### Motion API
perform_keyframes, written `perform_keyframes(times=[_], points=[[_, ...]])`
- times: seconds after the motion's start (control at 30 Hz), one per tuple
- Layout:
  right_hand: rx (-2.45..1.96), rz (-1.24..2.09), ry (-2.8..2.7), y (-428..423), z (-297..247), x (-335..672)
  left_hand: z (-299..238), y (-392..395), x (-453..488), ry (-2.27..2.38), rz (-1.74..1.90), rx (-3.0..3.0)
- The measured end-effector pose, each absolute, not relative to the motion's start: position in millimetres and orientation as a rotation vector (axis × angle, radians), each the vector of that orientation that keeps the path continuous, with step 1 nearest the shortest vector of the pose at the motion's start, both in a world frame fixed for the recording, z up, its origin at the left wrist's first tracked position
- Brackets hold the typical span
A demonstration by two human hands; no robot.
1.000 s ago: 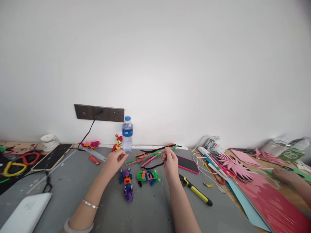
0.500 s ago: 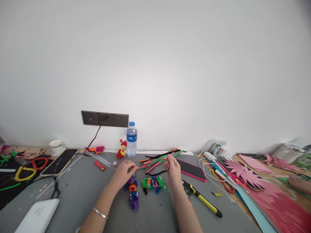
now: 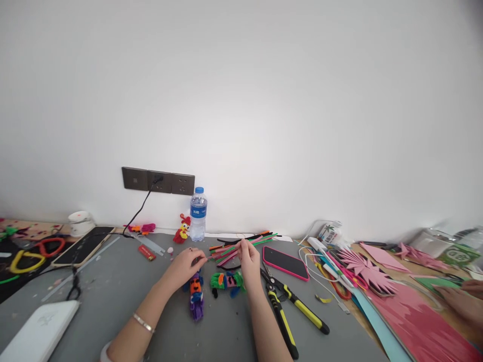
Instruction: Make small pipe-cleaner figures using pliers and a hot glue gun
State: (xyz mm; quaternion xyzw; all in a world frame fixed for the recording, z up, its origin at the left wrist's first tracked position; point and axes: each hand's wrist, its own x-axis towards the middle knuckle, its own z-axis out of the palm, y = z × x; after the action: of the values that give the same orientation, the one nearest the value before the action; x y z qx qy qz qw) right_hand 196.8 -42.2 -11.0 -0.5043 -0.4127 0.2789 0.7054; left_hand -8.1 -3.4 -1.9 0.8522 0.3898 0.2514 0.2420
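My left hand (image 3: 184, 268) and my right hand (image 3: 249, 261) are both pinched on one thin pink pipe cleaner (image 3: 222, 254), held level just above the grey mat (image 3: 113, 296). Behind it lies a loose bundle of pipe cleaners (image 3: 243, 241) in green, pink, orange and black. Under my hands lie two small pipe-cleaner figures: a purple and orange one (image 3: 196, 299) and a green and pink one (image 3: 226, 280). Yellow-handled pliers (image 3: 294, 309) lie open to the right of my right forearm.
A water bottle (image 3: 198, 213), a small red chicken figure (image 3: 181, 229) and a wall socket strip (image 3: 158, 181) stand at the back. A pink-cased phone (image 3: 285, 262), cables and pink paper cutouts (image 3: 368, 264) lie right. Another person's hand (image 3: 458, 299) is at far right. A white box (image 3: 37, 334) sits near left.
The view has shifted a little. My hands stay pinched on the pink pipe cleaner and now sit lower and closer together over the two figures. Both handles of the pliers now show.
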Motion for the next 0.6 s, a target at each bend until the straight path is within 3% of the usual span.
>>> perform_keyframes(times=[0.23, 0.6], points=[[-1.257, 0.39, -1.05, -36, -25, 208, -2, -4, -7, 1.052, 0.655, 2.333], [-1.376, 0.348, -1.298, -35, -30, 217, -3, 1, -9, 1.023, 0.684, 2.304]])
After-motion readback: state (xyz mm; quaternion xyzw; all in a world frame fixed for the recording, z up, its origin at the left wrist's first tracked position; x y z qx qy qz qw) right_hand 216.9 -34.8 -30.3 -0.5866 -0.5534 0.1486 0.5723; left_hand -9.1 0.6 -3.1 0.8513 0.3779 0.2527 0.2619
